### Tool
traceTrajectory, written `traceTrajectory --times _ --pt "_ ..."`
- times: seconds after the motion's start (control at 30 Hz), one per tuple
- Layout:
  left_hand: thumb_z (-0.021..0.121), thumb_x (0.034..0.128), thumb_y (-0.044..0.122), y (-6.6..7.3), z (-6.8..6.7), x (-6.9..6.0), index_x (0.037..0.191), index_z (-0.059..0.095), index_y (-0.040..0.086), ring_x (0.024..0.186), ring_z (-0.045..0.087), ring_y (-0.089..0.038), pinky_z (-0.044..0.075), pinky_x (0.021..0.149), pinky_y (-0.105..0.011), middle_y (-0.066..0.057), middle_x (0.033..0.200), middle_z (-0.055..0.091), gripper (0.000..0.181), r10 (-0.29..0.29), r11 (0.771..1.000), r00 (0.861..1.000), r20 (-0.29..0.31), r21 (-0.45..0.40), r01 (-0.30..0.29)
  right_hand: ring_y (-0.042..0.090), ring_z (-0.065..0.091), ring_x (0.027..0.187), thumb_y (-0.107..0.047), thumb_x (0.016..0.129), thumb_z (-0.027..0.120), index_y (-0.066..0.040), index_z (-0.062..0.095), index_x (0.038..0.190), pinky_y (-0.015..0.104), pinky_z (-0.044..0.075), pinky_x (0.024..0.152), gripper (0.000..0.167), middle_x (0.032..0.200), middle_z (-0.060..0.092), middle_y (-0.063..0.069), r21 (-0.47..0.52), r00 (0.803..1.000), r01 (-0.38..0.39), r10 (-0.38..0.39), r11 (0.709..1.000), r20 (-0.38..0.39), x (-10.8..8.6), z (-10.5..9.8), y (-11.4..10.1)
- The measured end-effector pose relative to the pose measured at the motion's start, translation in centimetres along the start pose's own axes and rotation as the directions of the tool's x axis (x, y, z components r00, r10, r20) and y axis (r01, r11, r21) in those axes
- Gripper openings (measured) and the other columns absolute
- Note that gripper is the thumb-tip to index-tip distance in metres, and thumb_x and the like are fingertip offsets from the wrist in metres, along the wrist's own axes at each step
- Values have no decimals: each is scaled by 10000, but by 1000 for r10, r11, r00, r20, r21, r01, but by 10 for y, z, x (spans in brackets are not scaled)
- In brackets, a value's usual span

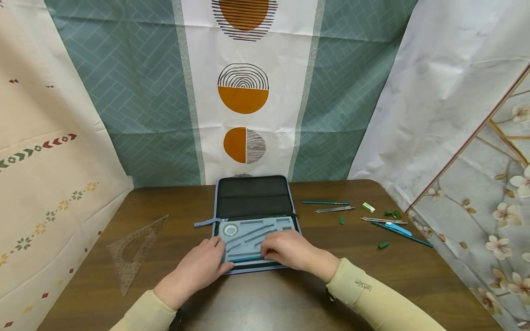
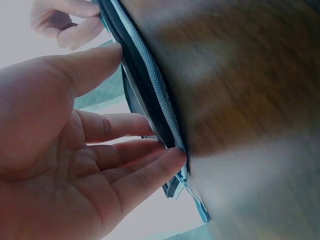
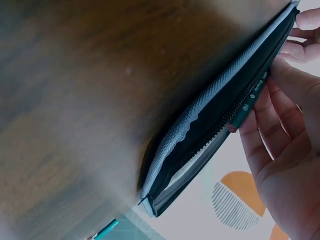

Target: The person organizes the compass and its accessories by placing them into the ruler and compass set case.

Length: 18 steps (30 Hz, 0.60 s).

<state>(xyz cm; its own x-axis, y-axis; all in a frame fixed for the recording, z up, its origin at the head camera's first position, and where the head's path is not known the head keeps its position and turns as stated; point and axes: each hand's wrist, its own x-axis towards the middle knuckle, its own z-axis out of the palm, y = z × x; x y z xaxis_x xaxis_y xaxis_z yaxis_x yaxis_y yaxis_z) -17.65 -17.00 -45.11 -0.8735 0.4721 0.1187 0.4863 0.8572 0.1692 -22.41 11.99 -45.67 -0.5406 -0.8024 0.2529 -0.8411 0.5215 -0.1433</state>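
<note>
Yellow sleeve (image 1: 383,296) bears dark lettering; right hand (image 1: 290,249) pinches a white-lettered pencil (image 3: 247,106).

The zippered case (image 1: 253,193) lies open on the table (image 1: 265,305). The left hand (image 1: 198,266) touches the case's left front corner. The right hand (image 1: 291,250) holds a teal pencil (image 1: 246,259) along the case's front edge. A transparent set square (image 1: 126,272) lies left of the case; a second pencil (image 1: 325,202) and an eraser (image 1: 368,207) lie right of it.
</note>
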Motion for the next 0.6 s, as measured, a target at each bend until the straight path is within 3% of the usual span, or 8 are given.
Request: traceTrajectory --times 0.27,0.6 --pt "873 979 346 -1 0 -2 1277 668 -141 1194 661 -483 583 956 -581 -318 1342 652 607 3 1000 1000 7 -13 -3 49 724 972 -163 1007 844 -239 829 1021 285 584 875 78 1017 767 -127 -64 999 33 -32 997 22 0 1 -7" --pt "880 971 352 -1 0 -2 1245 676 -136 1141 674 -475 594 923 -568 -301 1298 664 595 24 1000 1000 -19 -5 -24 38 726 982 -149 1022 823 -227 826 1042 295 585 890 80 1039 773 -131 -39 998 50 -48 998 36 -1 -2 -6"
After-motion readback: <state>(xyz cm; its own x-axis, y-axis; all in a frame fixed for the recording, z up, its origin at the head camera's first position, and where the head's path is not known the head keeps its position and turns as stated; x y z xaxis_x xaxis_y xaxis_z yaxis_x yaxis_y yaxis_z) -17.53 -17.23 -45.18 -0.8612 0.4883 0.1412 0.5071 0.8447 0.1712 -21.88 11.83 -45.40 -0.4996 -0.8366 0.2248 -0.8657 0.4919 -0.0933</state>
